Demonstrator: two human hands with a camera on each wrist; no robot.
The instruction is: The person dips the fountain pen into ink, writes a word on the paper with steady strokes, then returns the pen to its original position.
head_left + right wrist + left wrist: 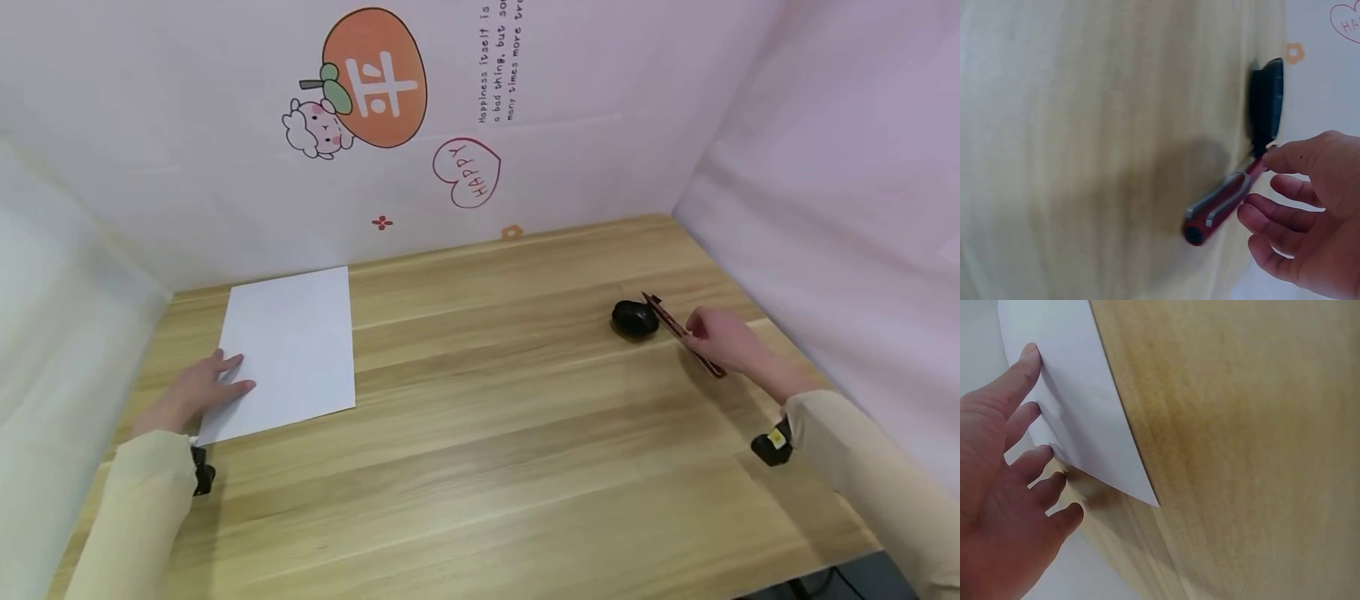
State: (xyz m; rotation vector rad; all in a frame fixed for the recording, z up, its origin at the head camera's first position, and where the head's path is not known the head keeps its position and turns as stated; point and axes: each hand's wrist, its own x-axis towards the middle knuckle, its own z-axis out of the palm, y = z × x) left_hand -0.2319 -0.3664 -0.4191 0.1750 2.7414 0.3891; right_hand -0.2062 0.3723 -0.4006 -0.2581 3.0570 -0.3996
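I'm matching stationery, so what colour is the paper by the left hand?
The paper is plain white; the head view shows it best.

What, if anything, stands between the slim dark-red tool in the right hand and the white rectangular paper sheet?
The rounded black object sits just beside the far end of the tool, on the side facing the sheet. Beyond it, nothing visible stands in the way.

The left sleeve (146, 492) and right sleeve (862, 467) are both pale cream, plain and long. At the end of the left sits a small black device (202, 472) — at the end of the right, a black unit (771, 451) bearing a bright yellow patch (777, 437).
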